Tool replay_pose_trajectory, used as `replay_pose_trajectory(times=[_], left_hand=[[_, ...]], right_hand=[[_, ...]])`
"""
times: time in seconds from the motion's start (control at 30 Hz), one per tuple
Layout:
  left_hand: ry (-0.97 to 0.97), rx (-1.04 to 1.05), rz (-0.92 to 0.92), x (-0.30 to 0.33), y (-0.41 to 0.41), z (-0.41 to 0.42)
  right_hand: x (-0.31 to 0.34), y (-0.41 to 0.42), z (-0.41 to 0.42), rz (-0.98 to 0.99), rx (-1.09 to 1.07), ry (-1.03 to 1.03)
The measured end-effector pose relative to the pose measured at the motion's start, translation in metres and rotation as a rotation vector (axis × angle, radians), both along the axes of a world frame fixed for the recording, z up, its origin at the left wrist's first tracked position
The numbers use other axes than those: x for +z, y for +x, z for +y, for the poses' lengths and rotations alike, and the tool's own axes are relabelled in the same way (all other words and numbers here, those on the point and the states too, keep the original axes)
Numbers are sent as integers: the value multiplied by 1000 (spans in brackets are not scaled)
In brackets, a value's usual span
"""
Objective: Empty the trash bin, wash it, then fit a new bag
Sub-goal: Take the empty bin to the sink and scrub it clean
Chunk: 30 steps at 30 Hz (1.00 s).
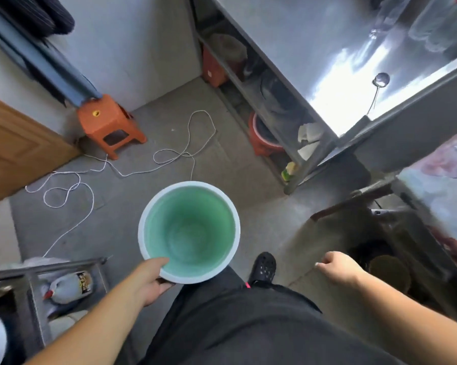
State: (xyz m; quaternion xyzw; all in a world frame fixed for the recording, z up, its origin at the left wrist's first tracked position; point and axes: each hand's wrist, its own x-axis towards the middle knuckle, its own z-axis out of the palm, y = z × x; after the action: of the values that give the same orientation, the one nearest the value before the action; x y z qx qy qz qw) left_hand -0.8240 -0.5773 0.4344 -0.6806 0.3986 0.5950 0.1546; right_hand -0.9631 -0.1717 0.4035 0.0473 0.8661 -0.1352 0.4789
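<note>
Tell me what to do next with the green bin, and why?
Probably carry the bin on toward where it gets washed. It looks empty inside with no bag fitted, and the left hand already grips its rim, held above the floor. The right hand hangs free. No tap is visible here.

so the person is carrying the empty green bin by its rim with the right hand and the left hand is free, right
Not quite: the head view shows the left hand gripping the rim of the empty green bin, thumb inside. The right hand is the free one, loosely curled and holding nothing.
</note>
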Motion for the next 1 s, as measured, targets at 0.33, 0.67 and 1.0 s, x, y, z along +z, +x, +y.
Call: replay_pose_trajectory(times=[0.33, 0.67, 1.0], left_hand=[[-39, 144, 23, -14, -70, -58], [-33, 161, -77, -22, -172, -199], [-60, 71, -9, -13, -294, -275]], right_hand=[[15, -177, -150, 98, 122, -150], [21, -237, -225, 35, 182, -5], [5, -313, -250, 19, -68, 14]])
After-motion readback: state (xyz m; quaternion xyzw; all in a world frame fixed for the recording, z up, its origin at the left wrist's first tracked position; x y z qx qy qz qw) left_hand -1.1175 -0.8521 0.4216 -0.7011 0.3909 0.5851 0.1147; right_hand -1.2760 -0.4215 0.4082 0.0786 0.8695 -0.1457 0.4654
